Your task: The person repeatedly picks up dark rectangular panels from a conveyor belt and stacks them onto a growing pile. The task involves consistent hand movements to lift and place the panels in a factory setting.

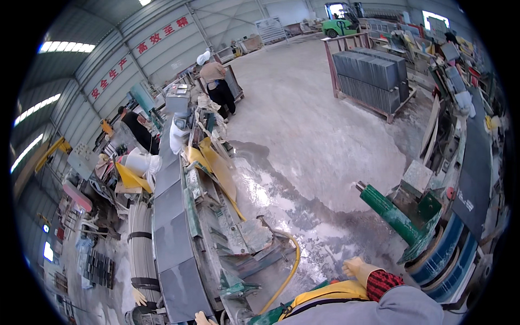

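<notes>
My right hand (357, 268), in a pale rubber glove below a red-and-black checked cuff, is held in front of my yellow apron (330, 294). Its fingers look curled in, and nothing shows in them. At the lower edge, only a small part of my gloved left hand (203, 318) comes into view, beside the nearest dark grey slab (184, 287); its fingers are mostly cut off. Several such slabs lie end to end along the line. Another pale glove (139, 296) lies against a strapped bundle of long strips (142, 244); whether a hand fills it I cannot tell.
A yellow hose (295, 254) curves over the wet floor. To the right stand a green cylindrical machine part (387, 208) and a blue-sided roller (449, 254) under a dark belt (474, 179). Farther off are a rack of slabs (368, 76), two people and a green forklift (338, 27).
</notes>
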Demonstrator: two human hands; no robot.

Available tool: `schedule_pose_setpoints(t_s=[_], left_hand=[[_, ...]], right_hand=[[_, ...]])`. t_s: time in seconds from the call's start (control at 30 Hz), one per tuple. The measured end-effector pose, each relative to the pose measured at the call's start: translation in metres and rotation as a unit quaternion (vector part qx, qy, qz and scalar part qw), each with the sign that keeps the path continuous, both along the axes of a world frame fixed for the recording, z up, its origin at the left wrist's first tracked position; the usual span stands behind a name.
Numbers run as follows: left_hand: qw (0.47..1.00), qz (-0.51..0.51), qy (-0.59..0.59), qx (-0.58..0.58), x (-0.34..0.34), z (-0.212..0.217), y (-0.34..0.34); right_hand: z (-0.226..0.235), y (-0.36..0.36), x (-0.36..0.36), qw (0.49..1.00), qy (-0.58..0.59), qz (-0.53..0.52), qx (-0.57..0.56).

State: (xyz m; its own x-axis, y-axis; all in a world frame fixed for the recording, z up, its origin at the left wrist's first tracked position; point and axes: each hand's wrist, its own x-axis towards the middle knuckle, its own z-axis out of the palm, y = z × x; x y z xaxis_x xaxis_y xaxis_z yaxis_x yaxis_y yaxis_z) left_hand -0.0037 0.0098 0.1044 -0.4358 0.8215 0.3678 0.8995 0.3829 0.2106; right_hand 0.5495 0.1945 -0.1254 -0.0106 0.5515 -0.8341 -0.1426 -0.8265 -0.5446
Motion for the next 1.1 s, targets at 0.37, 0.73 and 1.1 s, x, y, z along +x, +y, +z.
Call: schedule_pose_setpoints(t_s=[0.37,0.73,1.1], left_hand=[[0.996,0.025,-0.087,-0.022,-0.006,-0.019,0.015],[0.977,0.111,-0.164,-0.078,0.05,0.017,0.043],[0.958,0.117,-0.255,-0.055,0.053,0.013,0.038]], right_hand=[[-0.128,-0.007,0.051,0.8,0.594,-0.059,-0.061],[-0.13,-0.049,0.089,0.978,0.152,-0.139,-0.038],[-0.077,-0.017,0.065,0.979,0.164,-0.124,-0.009]])
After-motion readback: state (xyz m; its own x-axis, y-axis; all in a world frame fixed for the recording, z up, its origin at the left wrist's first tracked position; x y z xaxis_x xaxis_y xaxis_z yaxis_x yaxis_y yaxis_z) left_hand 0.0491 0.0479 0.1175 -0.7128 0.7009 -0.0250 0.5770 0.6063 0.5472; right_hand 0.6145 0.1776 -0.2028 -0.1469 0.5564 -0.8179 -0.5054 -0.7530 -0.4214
